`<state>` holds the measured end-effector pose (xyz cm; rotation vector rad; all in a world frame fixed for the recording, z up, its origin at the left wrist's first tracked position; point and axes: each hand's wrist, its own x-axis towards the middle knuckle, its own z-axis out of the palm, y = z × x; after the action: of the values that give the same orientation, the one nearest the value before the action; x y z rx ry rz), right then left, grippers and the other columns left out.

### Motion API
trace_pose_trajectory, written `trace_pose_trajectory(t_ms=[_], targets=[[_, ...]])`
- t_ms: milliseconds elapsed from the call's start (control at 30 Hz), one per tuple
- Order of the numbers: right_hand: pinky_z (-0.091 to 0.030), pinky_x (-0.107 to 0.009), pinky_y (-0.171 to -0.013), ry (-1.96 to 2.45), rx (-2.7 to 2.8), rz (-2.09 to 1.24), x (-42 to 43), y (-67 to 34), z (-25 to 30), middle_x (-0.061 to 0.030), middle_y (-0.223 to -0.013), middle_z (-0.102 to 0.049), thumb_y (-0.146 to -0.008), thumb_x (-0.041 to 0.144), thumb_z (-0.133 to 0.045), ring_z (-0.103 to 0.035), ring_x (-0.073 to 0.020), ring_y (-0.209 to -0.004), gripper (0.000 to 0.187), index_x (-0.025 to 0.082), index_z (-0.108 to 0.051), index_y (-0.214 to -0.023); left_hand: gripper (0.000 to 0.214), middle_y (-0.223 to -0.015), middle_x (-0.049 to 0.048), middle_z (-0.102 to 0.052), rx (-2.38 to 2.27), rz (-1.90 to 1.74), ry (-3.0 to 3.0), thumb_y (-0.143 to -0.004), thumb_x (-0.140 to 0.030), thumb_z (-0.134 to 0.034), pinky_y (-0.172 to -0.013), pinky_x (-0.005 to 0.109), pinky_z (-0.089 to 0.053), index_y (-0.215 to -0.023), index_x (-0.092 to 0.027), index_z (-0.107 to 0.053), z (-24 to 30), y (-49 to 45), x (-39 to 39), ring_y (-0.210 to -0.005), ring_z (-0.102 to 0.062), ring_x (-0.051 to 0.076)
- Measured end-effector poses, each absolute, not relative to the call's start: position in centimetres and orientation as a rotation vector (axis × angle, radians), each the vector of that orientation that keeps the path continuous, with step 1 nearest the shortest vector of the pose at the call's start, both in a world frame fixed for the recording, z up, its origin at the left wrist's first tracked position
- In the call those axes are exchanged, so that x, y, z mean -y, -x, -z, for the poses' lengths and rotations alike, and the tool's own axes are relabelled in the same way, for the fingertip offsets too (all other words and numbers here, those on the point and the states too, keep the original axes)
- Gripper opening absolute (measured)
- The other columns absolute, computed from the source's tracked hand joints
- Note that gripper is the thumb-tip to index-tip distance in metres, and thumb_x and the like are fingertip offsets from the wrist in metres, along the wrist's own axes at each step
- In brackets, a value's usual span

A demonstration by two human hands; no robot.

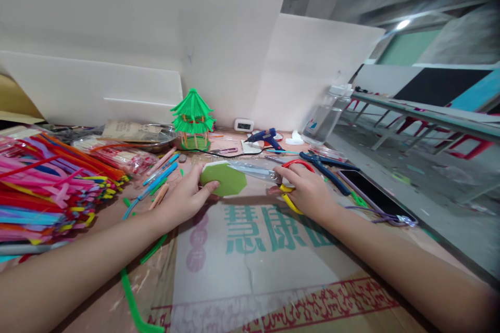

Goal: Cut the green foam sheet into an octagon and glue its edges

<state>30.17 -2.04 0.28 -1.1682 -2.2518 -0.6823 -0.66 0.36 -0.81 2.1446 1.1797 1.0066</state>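
My left hand point(194, 187) pinches the left edge of a flat olive-green piece point(224, 179) with straight-cut sides, thumb on its face. A white layer shows along its upper edge. Scissors point(260, 170) with red and yellow handles are gripped in my right hand point(307, 187). Their blades point left and reach the upper right edge of the green piece; whether they bite into it I cannot tell. Behind stands a small pavilion model point(193, 119) with a two-tiered green roof on thin posts. A printed cardboard sheet point(250, 276) lies beneath my hands.
Bundles of colourful pipe cleaners point(50, 182) fill the left side. At the back are a blue glue gun point(265, 138), a small digital clock point(244, 125) and a water bottle point(326, 117). Dark blue pliers point(328, 169) and a phone point(375, 195) lie on the right.
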Motion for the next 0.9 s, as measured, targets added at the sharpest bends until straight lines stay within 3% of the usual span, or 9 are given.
trace_pose_trajectory(t_ms=[333, 567, 700, 900], targets=[[-0.043, -0.031, -0.066, 1.208, 2.225, 0.418, 2.05, -29.54, -0.23, -0.0065, -0.086, -0.065, -0.089, 0.037, -0.064, -0.059, -0.0211, -0.076, 0.023, 0.019, -0.059, -0.102, 0.022, -0.103, 0.0068, -0.066, -1.147, -1.086, -2.145, -0.092, -0.034, -0.054, -0.084, 0.038, -0.053, -0.109, -0.019, -0.054, 0.15, 0.21, -0.37, -0.099, -0.062, 0.024], [-0.045, -0.033, -0.069, 1.155, 2.185, 0.409, 1.50, -30.17, -0.04, -0.0069, -0.085, -0.061, -0.089, 0.049, -0.062, -0.057, -0.0221, -0.077, 0.033, 0.018, -0.059, -0.101, 0.029, -0.108, 0.0086, -0.065, -1.130, -1.063, -2.084, -0.095, -0.040, -0.048, -0.092, 0.040, -0.050, -0.113, -0.018, -0.054, 0.12, 0.29, -0.44, -0.105, -0.060, 0.024], [-0.048, -0.038, -0.076, 1.189, 2.165, 0.416, 1.43, -30.25, -0.05, -0.0105, -0.097, -0.060, -0.087, 0.054, -0.062, -0.058, -0.0254, -0.087, 0.044, 0.018, -0.058, -0.111, 0.038, -0.111, 0.0094, -0.063, -1.120, -1.024, -1.964, -0.095, -0.047, -0.046, -0.081, 0.036, -0.054, -0.119, -0.017, -0.052, 0.42, 0.42, -0.52, -0.099, -0.062, 0.024], [-0.048, -0.035, -0.069, 1.226, 2.218, 0.328, 1.91, -29.85, -0.28, -0.0091, -0.093, -0.061, -0.088, 0.052, -0.062, -0.058, -0.0226, -0.079, 0.039, 0.019, -0.058, -0.107, 0.038, -0.114, 0.0083, -0.062, -1.104, -1.047, -1.969, -0.093, -0.045, -0.051, -0.086, 0.038, -0.054, -0.121, -0.019, -0.049, 0.75, 0.53, -0.79, -0.103, -0.062, 0.024]])
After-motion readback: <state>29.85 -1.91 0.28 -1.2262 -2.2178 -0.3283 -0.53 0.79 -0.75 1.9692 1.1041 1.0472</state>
